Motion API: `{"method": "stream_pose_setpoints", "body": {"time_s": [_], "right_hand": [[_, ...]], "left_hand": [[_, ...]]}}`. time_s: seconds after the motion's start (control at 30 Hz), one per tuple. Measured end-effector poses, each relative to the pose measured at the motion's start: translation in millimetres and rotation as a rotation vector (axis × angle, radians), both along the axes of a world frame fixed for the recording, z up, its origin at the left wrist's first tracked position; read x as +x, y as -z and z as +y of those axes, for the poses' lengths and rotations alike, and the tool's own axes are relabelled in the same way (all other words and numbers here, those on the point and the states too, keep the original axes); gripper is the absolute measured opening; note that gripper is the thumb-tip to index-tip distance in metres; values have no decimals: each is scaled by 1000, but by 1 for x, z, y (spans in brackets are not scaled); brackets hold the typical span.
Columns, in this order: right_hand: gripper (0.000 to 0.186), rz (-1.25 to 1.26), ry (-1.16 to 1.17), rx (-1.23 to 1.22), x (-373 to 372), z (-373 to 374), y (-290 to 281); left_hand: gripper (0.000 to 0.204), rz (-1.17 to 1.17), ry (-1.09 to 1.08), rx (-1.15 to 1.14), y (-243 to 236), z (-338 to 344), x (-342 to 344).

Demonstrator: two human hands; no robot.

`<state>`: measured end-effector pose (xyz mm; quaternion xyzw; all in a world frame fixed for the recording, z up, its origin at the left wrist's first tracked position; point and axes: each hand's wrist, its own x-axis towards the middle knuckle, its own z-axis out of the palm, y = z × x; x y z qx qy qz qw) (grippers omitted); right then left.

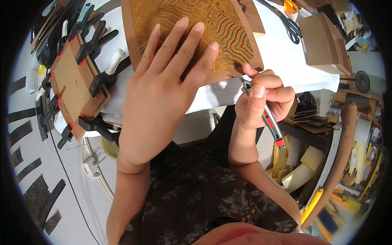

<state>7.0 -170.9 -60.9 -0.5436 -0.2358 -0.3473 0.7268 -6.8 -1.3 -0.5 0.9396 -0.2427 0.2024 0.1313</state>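
Lying near the front of the white-covered bench is a brown and gold panel, and I think it would be best to hold it flat and still, with fingers well away from any sharp tip. From where I stand, the left hand is spread wide, on or just over the panel; I can't tell if it pushes down. The right hand, near the panel's corner, is curled around a thin gray and red knife.

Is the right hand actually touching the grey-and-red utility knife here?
Touching. The head view shows the right hand gripping the utility knife, its thumb laid over the handle.
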Motion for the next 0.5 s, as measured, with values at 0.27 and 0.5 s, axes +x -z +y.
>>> {"method": "stream_pose_setpoints", "body": {"time_s": [0.27, 0.5], "right_hand": [[22, -7, -11, 152, 3, -3, 4], [23, 34, -21, 144, 0, -1, 0]], "left_hand": [[41, 132, 292, -181, -16, 7, -5], [42, 2, 172, -236, -5, -2, -2]]}}
